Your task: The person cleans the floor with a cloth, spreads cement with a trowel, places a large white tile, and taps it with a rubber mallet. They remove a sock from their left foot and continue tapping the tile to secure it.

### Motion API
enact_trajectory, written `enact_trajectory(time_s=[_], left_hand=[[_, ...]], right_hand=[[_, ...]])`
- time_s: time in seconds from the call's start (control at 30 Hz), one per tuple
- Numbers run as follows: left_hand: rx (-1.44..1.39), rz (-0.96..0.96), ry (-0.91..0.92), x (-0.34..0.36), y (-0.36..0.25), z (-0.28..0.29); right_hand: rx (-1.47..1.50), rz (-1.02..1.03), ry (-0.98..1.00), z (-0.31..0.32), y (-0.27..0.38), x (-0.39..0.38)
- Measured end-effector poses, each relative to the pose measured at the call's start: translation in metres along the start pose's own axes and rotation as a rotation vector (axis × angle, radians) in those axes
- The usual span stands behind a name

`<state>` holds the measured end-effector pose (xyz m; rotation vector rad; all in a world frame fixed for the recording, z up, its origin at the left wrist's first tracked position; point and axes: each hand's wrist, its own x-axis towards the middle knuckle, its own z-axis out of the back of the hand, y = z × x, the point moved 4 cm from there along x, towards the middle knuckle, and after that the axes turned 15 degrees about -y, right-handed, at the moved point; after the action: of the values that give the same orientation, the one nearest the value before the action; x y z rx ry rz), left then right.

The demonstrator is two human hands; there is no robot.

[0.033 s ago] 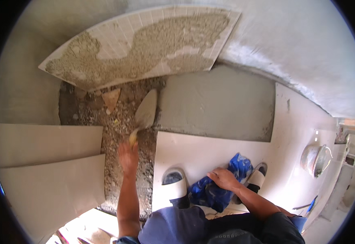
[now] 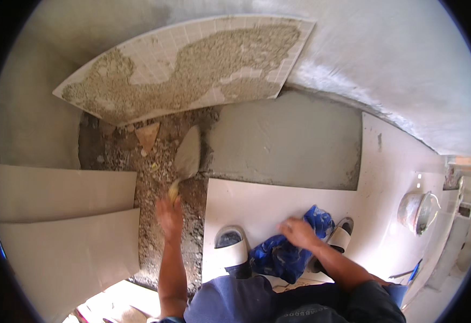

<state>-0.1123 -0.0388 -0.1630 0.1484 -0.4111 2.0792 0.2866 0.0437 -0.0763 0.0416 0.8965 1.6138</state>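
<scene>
My left hand [image 2: 170, 217] grips the yellow handle of a trowel [image 2: 188, 152], whose grey blade lies over the rubble bed [image 2: 149, 242] beside a grey mortar patch [image 2: 284, 140]. My right hand [image 2: 296, 233], fingers loosely bent and apart, is over a crumpled blue patterned cloth [image 2: 273, 258]; whether it touches it is unclear. The cloth lies on white tile [image 2: 257, 199] between my sandalled feet. Across the top, a large tile [image 2: 154, 59] is tilted against the wall, its gridded back partly coated with mortar.
Two beige tiles [image 2: 66, 242] lie overlapping at left. A pale bucket [image 2: 416, 212] stands on tile at right, with a thin blue-ended tool [image 2: 413, 272] below it. A terracotta shard [image 2: 146, 134] sits in the rubble. Plastered walls [image 2: 386, 64] border the floor.
The trowel blade has moved slightly left and toward me, along with my left hand. My right hand has shifted a little up and left.
</scene>
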Motion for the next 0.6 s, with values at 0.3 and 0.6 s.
enact_trajectory(time_s=[0.3, 0.6], left_hand=[[0.087, 0.432, -0.118, -0.094, 0.088, 0.023], [-0.073, 0.165, -0.371, 0.052, 0.013, 0.067]], right_hand=[[0.321, 0.204, -0.831, 0.230, 0.105, 0.190], [0.388, 0.264, -1.168, 0.264, 0.184, 0.258]])
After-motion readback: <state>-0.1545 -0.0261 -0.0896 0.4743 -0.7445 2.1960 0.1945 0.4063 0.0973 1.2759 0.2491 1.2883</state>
